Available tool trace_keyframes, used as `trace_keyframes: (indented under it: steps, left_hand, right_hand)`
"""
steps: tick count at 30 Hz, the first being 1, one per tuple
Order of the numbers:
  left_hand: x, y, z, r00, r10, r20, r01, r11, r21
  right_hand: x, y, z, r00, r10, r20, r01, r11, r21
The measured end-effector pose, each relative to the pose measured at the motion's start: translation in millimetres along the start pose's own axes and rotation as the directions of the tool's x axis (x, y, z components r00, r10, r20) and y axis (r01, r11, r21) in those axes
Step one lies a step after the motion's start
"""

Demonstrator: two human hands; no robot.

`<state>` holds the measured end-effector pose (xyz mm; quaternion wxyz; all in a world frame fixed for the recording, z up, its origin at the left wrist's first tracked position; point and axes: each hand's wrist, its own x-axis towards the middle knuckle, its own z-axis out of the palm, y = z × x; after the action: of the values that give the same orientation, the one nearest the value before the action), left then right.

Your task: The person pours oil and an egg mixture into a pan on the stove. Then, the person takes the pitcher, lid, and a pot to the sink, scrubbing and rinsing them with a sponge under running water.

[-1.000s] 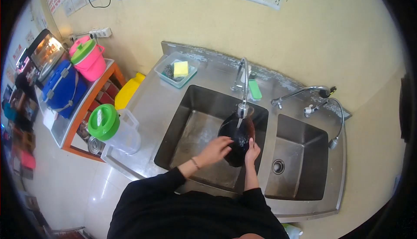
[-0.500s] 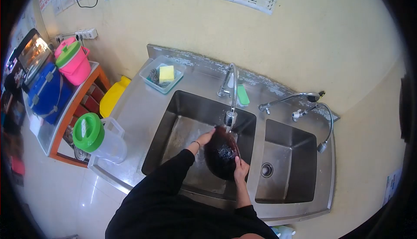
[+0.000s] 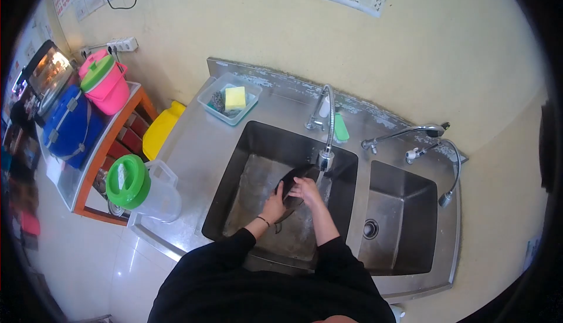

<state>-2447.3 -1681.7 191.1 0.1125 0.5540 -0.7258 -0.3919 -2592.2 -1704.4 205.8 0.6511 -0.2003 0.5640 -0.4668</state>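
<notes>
A dark, round bowl [image 3: 289,177] is tipped up on edge over the left sink basin [image 3: 234,197], beneath the faucet head [image 3: 325,160]. My left hand [image 3: 273,207] grips its near edge, thumb and fingers closed round it. On the bowl's right side, my right hand [image 3: 306,190] has curled fingers against it; whether they grip or only rub it I cannot tell. Both hands hide much of the bowl. A thin water stream seems to fall from the faucet near its far rim.
A clear tub [image 3: 214,113] with a yellow sponge [image 3: 235,97] and scourer stands at the back left. Left of the basin is a clear jug [image 3: 163,200] with a green lid. A green brush or sponge [image 3: 341,127] lies behind the faucet. To the right is a second basin [image 3: 393,229].
The bowl has turned from facing up to standing tilted on edge. My right hand has moved up and left, nearer my left hand. The view has shifted slightly.
</notes>
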Motion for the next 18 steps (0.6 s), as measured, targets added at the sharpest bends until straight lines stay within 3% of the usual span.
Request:
trace_keyframes:
  steps: [2, 4, 5, 8, 11, 13, 14, 16, 18]
  left_hand:
    - [17, -25, 3, 1.0, -0.003, 0.03, 0.005, 0.998, -0.057]
    - [20, -42, 7, 0.99, -0.056, 0.128, 0.105, 0.898, -0.427]
    - [23, -46, 5, 0.982, -0.067, 0.178, 0.16, 0.797, -0.583]
    - [21, -62, 7, 0.843, -0.167, 0.511, 0.507, 0.562, -0.653]
    - [21, -75, 19, 0.716, -0.057, 0.696, 0.67, 0.337, -0.661]
    - [18, -77, 21, 0.729, -0.04, 0.683, 0.659, 0.311, -0.685]
    - [13, -72, 18, 0.735, -0.03, 0.677, 0.653, 0.298, -0.696]
    - [2, -60, 7, 0.746, -0.024, 0.666, 0.626, 0.367, -0.688]
    - [-2, -56, 3, 0.76, -0.024, 0.65, 0.591, 0.443, -0.674]
  right_hand:
    - [12, -18, -14, 0.955, 0.091, 0.281, -0.13, 0.984, 0.121]
    - [30, -22, -21, 0.988, -0.15, 0.018, 0.151, 0.988, -0.037]
    - [43, -25, -20, 0.97, -0.238, -0.055, 0.21, 0.928, -0.308]
    - [33, -44, -19, 0.956, -0.089, 0.281, 0.239, 0.794, -0.56]
    - [36, -37, -23, 0.985, -0.124, -0.115, 0.018, 0.754, -0.657]
    - [28, -15, -18, 0.924, -0.341, -0.17, 0.126, 0.693, -0.71]
    - [30, 15, -14, 0.832, -0.536, -0.141, 0.245, 0.584, -0.774]
    - [46, 66, -5, 0.644, -0.733, -0.219, 0.109, 0.372, -0.922]
    - [47, 74, 6, 0.627, -0.73, -0.273, 0.075, 0.406, -0.911]
